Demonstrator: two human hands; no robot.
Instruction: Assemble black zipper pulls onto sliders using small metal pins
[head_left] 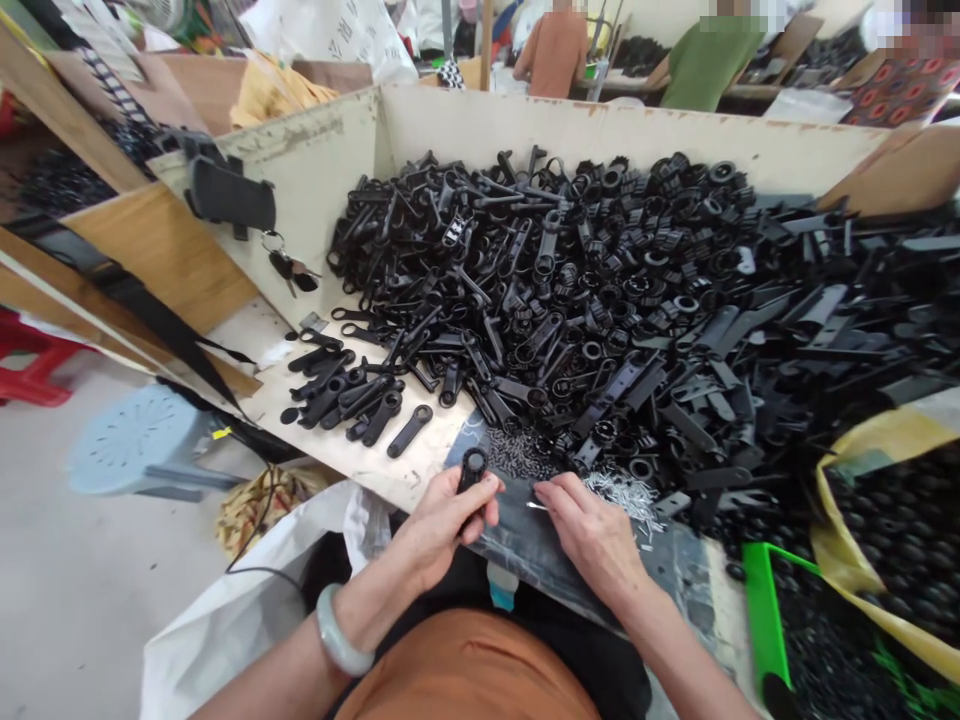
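Observation:
My left hand (450, 515) is closed around a black plastic handle piece (473, 465), its ring-shaped end pointing up and away from me. To the right, my right hand (589, 530) is low over the dark work mat (517, 530), fingers pressed together. A small silver pin (535, 506) shows at its fingertips. Just beyond that hand lies a pile of silver pins (622, 498). Small dark metal pieces (517, 452) are heaped between the hands and the black parts. Several similar handle pieces (409, 431) lie on the pale board at the left.
A large heap of black plastic parts (555, 260) fills the walled bench. A phone holder (229, 190) with keys hangs on the left wall. At the right are a green crate (766, 610) and a yellow-edged bag (847, 540). A blue stool (135, 440) stands left; people work behind.

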